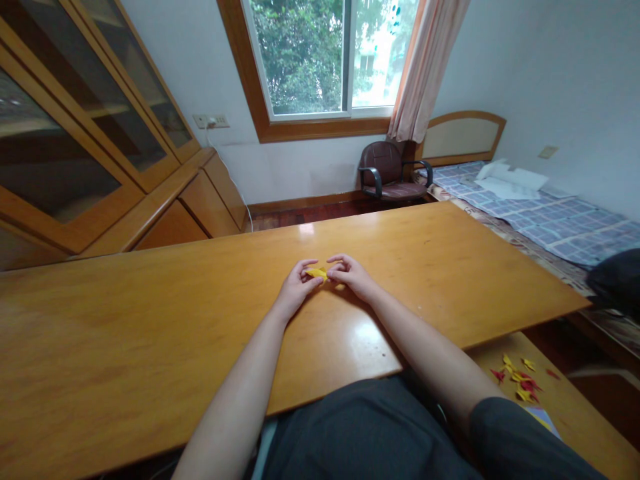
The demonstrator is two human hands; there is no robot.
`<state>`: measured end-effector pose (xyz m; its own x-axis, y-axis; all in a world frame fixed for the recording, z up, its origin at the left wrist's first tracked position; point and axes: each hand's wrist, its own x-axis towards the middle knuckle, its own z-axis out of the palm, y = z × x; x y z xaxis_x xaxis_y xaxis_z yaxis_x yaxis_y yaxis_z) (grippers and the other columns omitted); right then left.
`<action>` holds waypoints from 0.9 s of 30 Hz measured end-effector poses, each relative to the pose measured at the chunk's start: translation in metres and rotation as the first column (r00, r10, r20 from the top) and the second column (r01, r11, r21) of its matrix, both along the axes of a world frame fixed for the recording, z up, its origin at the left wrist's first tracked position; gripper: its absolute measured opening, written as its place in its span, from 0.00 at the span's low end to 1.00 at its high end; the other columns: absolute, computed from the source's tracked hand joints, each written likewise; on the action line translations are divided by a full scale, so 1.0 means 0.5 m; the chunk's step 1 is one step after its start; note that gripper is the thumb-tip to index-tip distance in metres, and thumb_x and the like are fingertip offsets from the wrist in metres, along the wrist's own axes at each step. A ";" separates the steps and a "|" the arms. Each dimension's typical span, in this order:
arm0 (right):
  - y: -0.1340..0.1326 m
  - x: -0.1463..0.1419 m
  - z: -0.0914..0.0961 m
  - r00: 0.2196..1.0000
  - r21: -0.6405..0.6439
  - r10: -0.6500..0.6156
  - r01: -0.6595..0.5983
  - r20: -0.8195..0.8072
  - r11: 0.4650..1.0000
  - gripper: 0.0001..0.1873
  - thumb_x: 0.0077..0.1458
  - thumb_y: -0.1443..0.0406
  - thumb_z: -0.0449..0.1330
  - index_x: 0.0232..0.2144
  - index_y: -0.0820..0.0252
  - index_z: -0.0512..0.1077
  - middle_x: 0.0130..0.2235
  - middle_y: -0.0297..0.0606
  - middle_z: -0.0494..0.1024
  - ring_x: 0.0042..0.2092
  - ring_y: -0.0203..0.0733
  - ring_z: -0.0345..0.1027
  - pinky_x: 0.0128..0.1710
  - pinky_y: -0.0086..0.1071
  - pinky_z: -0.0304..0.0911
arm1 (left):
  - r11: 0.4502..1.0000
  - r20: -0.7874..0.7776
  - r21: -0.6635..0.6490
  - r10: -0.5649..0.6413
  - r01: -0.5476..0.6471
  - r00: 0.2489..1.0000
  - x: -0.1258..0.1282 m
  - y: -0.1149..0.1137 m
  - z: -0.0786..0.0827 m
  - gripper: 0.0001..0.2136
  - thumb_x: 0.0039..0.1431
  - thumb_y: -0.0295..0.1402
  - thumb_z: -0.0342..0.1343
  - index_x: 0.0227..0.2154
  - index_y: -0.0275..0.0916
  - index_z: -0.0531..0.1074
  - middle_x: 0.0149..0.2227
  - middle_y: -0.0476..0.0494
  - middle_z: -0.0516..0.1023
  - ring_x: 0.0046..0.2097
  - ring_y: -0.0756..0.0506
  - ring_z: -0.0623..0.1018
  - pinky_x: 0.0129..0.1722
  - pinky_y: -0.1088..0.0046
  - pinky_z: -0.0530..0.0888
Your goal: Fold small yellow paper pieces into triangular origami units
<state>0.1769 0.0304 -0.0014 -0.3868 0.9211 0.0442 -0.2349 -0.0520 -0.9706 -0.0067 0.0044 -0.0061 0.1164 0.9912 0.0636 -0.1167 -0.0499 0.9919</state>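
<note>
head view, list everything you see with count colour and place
table: one, orange-brown, across the middle
paper piece: one, yellow, mid table, pinched
paper bits: several, yellow and red, lower right
chair: one, dark red, under window
cabinet: one, wood and glass, left
curtain: one, pale pink, beside window
bed: one, blue checked, far right
left hand: one, fingers on paper piece
right hand: one, fingers on paper piece
</note>
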 end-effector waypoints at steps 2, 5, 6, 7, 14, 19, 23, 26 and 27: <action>0.000 0.001 -0.001 1.000 -0.003 0.007 -0.007 -0.002 1.000 0.24 0.41 0.60 0.71 0.41 0.59 0.70 0.25 0.30 0.77 0.28 0.35 0.70 0.31 0.30 0.65 | 1.000 -0.001 -0.003 0.005 -0.005 1.000 0.001 -0.001 0.004 0.27 0.45 0.34 0.68 0.49 0.39 0.68 0.35 0.49 0.77 0.38 0.48 0.78 0.42 0.71 0.72; 0.002 0.003 -0.004 1.000 -0.006 0.017 -0.017 -0.014 1.000 0.22 0.42 0.58 0.71 0.39 0.60 0.72 0.28 0.33 0.78 0.30 0.36 0.71 0.34 0.31 0.66 | 1.000 0.010 -0.007 0.014 -0.014 1.000 0.000 -0.002 0.007 0.26 0.45 0.35 0.68 0.49 0.39 0.68 0.34 0.49 0.77 0.37 0.49 0.77 0.41 0.72 0.72; 0.002 0.004 -0.005 1.000 -0.004 0.019 -0.019 -0.017 1.000 0.22 0.42 0.58 0.71 0.39 0.60 0.72 0.29 0.33 0.78 0.31 0.36 0.71 0.34 0.31 0.66 | 1.000 0.011 -0.012 0.016 -0.016 1.000 -0.001 -0.001 0.007 0.26 0.46 0.36 0.67 0.49 0.39 0.68 0.33 0.50 0.77 0.36 0.49 0.77 0.40 0.73 0.72; 0.002 0.004 -0.006 1.000 -0.002 0.019 -0.019 -0.019 1.000 0.21 0.42 0.58 0.71 0.38 0.60 0.73 0.29 0.34 0.78 0.31 0.36 0.71 0.35 0.31 0.66 | 1.000 0.007 -0.017 0.020 -0.020 1.000 -0.002 -0.001 0.005 0.25 0.47 0.36 0.67 0.48 0.38 0.69 0.33 0.50 0.76 0.35 0.49 0.77 0.39 0.74 0.71; -0.003 0.003 0.002 1.000 -0.021 0.011 -0.011 -0.009 1.000 0.20 0.41 0.57 0.72 0.34 0.61 0.74 0.29 0.33 0.78 0.31 0.34 0.70 0.36 0.30 0.65 | 0.997 -0.012 -0.045 0.059 -0.060 0.998 -0.005 0.001 0.003 0.23 0.49 0.39 0.65 0.47 0.38 0.70 0.31 0.49 0.76 0.33 0.49 0.77 0.37 0.74 0.72; -0.004 0.003 0.003 1.000 -0.020 0.012 -0.012 0.000 1.000 0.19 0.40 0.58 0.72 0.34 0.61 0.74 0.28 0.33 0.78 0.31 0.34 0.70 0.36 0.31 0.65 | 0.996 0.025 -0.059 0.064 -0.063 0.998 -0.001 -0.005 0.014 0.23 0.48 0.39 0.66 0.46 0.37 0.71 0.32 0.49 0.76 0.32 0.49 0.76 0.37 0.73 0.73; -0.003 0.003 0.001 1.000 -0.004 0.000 0.000 0.011 1.000 0.19 0.41 0.58 0.71 0.33 0.61 0.74 0.28 0.33 0.78 0.31 0.35 0.70 0.36 0.31 0.65 | 0.997 0.042 -0.055 0.063 -0.060 0.997 0.000 -0.006 0.016 0.22 0.47 0.39 0.66 0.45 0.37 0.71 0.33 0.48 0.76 0.33 0.49 0.77 0.38 0.71 0.74; -0.004 0.003 0.002 1.000 -0.002 -0.001 0.001 0.014 1.000 0.19 0.40 0.58 0.71 0.33 0.61 0.74 0.28 0.33 0.78 0.31 0.35 0.70 0.36 0.31 0.65 | 0.997 0.059 -0.056 0.057 -0.054 0.997 0.000 -0.005 0.015 0.22 0.47 0.39 0.66 0.45 0.37 0.71 0.32 0.48 0.77 0.33 0.49 0.77 0.40 0.70 0.74; -0.005 0.003 0.003 1.000 -0.003 0.000 0.000 0.014 1.000 0.19 0.40 0.58 0.71 0.33 0.61 0.74 0.28 0.33 0.78 0.31 0.35 0.70 0.36 0.31 0.65 | 0.997 0.066 -0.056 0.054 -0.050 0.996 0.000 -0.005 0.014 0.22 0.47 0.39 0.66 0.44 0.37 0.71 0.32 0.48 0.77 0.33 0.49 0.77 0.40 0.70 0.74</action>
<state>0.1782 0.0282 0.0000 -0.3874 0.9212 0.0357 -0.2215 -0.0554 -0.9736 -0.0067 0.0018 0.0008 0.0618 0.9980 0.0159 -0.1822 -0.0044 0.9832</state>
